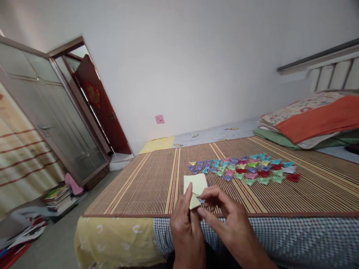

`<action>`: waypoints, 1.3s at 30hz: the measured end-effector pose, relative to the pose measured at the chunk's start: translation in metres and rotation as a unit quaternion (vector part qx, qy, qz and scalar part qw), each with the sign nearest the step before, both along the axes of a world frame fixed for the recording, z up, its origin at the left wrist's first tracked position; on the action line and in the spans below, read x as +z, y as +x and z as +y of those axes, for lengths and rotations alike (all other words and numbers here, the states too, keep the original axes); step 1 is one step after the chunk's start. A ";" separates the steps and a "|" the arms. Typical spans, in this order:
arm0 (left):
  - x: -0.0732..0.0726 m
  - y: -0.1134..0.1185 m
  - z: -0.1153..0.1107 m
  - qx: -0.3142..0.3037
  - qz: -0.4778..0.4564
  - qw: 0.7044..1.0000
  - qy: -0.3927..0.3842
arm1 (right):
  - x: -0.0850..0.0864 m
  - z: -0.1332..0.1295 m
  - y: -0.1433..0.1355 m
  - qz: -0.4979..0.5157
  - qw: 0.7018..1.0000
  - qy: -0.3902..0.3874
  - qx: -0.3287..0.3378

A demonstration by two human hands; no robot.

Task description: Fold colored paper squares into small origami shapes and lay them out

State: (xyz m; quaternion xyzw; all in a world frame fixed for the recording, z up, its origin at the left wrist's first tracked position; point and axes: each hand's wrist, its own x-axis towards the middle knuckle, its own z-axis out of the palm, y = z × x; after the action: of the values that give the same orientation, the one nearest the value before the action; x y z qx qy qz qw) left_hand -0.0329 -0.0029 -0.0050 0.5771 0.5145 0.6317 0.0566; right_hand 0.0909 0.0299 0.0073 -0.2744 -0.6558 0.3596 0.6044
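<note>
A small folded piece of pale yellow paper (194,203) is held between the thumb and fingers of my left hand (186,228). My right hand (228,220) is just right of it, thumb and index finger curved apart near the paper's edge, with no object seen between them. Behind the hands, a pale yellow square sheet (196,182) lies on the striped mat (146,183). Rows of small folded papers (252,169) in blue, green, pink, red and yellow spread across the mat to the right.
The mat covers a bed with a yellow and checked sheet (117,237). Folded bedding (316,116) is stacked at the back right. A pink note (159,119) sticks to the wall. Books (57,198) stand on the left by the open door (97,101).
</note>
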 end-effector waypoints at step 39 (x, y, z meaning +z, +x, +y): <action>0.007 0.012 0.001 -0.246 -0.300 0.911 -0.142 | -0.001 0.009 0.012 -0.039 0.999 0.019 0.030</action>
State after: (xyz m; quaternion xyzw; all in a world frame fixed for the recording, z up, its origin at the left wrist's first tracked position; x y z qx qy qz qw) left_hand -0.0214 -0.0015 0.0020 0.4548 0.3990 0.6616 0.4431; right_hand 0.1030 0.0392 0.0060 -0.2572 -0.6935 0.3538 0.5724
